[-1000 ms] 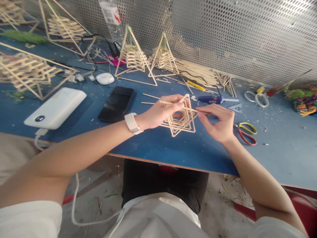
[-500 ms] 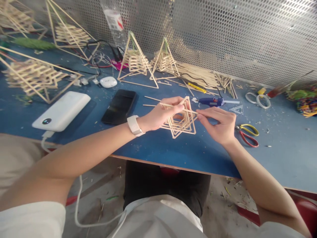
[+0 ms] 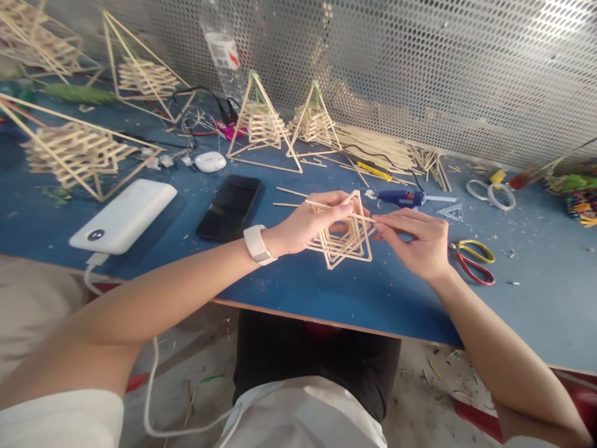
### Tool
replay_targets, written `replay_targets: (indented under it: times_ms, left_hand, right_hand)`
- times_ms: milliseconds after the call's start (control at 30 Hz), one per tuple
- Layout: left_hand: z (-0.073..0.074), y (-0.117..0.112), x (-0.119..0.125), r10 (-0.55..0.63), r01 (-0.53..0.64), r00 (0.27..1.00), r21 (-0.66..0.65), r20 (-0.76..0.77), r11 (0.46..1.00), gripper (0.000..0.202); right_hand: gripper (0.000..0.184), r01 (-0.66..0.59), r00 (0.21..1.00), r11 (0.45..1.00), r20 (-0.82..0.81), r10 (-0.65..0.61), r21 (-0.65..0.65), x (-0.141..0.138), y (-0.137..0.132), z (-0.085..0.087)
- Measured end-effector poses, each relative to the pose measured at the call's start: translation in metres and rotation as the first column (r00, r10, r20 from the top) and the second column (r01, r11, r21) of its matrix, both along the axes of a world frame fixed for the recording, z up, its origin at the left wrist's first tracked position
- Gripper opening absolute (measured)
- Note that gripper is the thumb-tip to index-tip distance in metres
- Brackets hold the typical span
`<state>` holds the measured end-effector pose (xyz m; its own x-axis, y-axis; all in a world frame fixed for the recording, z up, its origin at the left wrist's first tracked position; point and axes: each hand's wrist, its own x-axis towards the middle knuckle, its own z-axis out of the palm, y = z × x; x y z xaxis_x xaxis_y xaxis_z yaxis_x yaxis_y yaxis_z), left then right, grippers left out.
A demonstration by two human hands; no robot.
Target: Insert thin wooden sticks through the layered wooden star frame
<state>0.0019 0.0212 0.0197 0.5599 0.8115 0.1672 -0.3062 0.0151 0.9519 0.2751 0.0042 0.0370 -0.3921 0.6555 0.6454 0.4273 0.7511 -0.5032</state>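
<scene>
Gripping, head view: left hand (image 3: 310, 225) closed on star-shaped frame of nested pale wooden sticks (image 3: 349, 244), thumb pressed on top, some fingers hidden behind it. Right hand (image 3: 417, 242) pinching, thumb and forefinger together at the right end of a thin pale wooden stick (image 3: 364, 217); the stick crosses the frame and runs under the left thumb. Other right fingers curled in. Frame sits between the two hands, over the near-middle of the blue tabletop (image 3: 298, 286); can't tell if its lower edge touches. Two more stick ends poke out left of the left hand. White band (image 3: 258, 244) on left wrist.

Just beyond the right hand: blue glue gun (image 3: 401, 198), translucent glue stick out its back end. Small clear plastic triangle (image 3: 461, 213) near it. Cutters with one yellow and one red handle (image 3: 459, 247) right of right hand, tips hidden. White rings further right.

Left of the left hand: black phone (image 3: 229, 208), flat. White power bank (image 3: 124, 216) beyond it, cable plugged in. Small white oval case (image 3: 210, 162) behind phone.

Behind: two upright stick pyramids (image 3: 263, 127), pile of loose pale sticks (image 3: 377, 146) beside them, perforated metal panel (image 3: 396, 62) at the back.
</scene>
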Motion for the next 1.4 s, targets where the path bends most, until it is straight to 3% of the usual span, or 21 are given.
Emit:
replay_targets:
  times_ms: [267,667,1400]
  left_hand:
    - [0.0002,0.0008,-0.0005,0.024,-0.024,1.0,0.013,-0.002,1.0,0.031]
    - [0.0034,0.0016,-0.0015,0.023,-0.023,1.0,0.017,-0.016,1.0,0.03]
    - [-0.0029,0.0061,-0.0033,-0.01,0.011,1.0,0.039,-0.005,0.999,0.029]
  right_hand:
    - [0.022,-0.019,0.988,0.985,-0.152,-0.007,-0.173,-0.0022,-0.0003,-0.0046]
    - [0.018,-0.05,0.978,0.972,-0.211,0.001,-0.228,-0.005,-0.0011,-0.0072]
    - [0.015,0.03,0.997,0.995,-0.069,-0.037,-0.093,-0.0047,0.0006,-0.0063]
